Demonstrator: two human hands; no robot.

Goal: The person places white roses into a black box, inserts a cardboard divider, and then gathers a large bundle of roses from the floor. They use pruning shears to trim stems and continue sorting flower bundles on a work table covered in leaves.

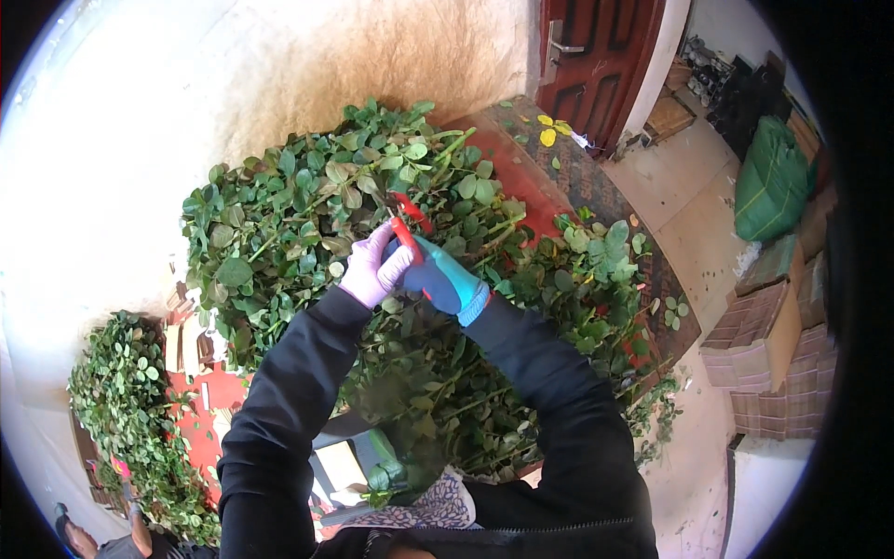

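Observation:
In front of me, over a large heap of leafy green cut stems, my two gloved hands meet. My right hand, in a blue and teal glove, is closed around red-handled pruning shears. The shears point away from me, and their dark tips are partly lost among the leaves. Touching the right hand, my left hand wears a pale purple glove. Its thumb and fingers are pinched together beside the red handle, and whatever lies between them is hidden.
Below the stems is a red tabletop. At left, a person is beside another leafy heap. Stacked cardboard and a green sack stand at right. A dark red door is at the back.

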